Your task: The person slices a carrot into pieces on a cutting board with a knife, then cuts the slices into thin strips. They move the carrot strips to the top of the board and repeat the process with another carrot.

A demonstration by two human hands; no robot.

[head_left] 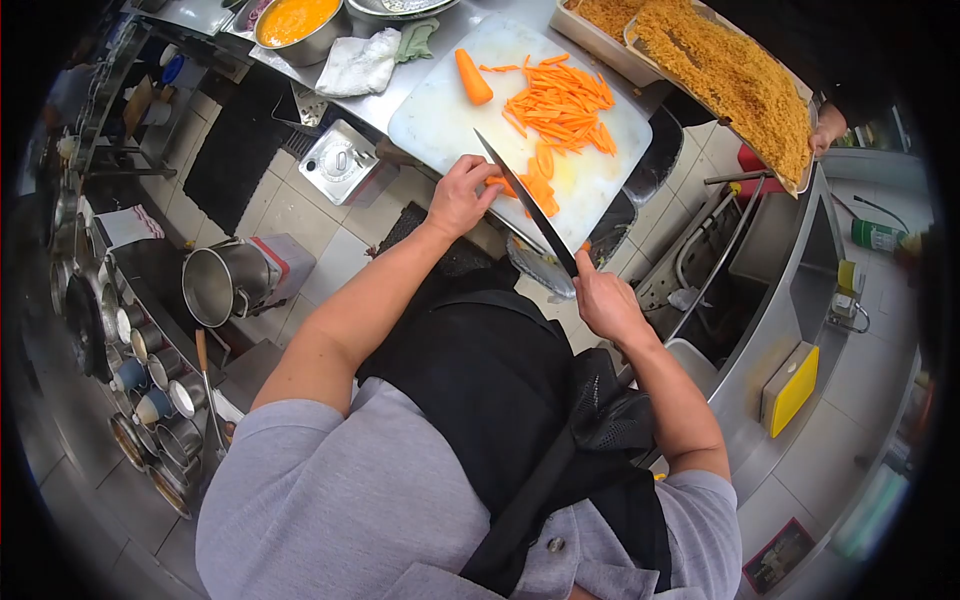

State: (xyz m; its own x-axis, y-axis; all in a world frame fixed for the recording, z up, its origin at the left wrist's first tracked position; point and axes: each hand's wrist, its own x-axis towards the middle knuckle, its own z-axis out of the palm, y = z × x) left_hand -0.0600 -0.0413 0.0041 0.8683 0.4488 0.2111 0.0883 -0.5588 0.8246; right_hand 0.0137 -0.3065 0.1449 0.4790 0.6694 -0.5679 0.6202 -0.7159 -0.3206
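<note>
A white cutting board [440, 120] lies on the steel counter. On it are a pile of carrot strips [560, 100], a thick carrot chunk [473, 77] and some carrot slices [543, 160]. My left hand [458, 195] presses a carrot piece [500, 186] at the board's near edge, fingers curled over it. My right hand [603, 300] grips the handle of a long kitchen knife [525, 200]. Its blade runs diagonally across the carrot, right beside my left fingers.
Another person's hand [828, 128] holds a tray of golden fried food [740, 80] at the upper right. A steel bowl of orange liquid [295, 20] and a white cloth [360, 60] sit beyond the board. A sink [780, 250] is on the right, and pots [215, 285] stand lower left.
</note>
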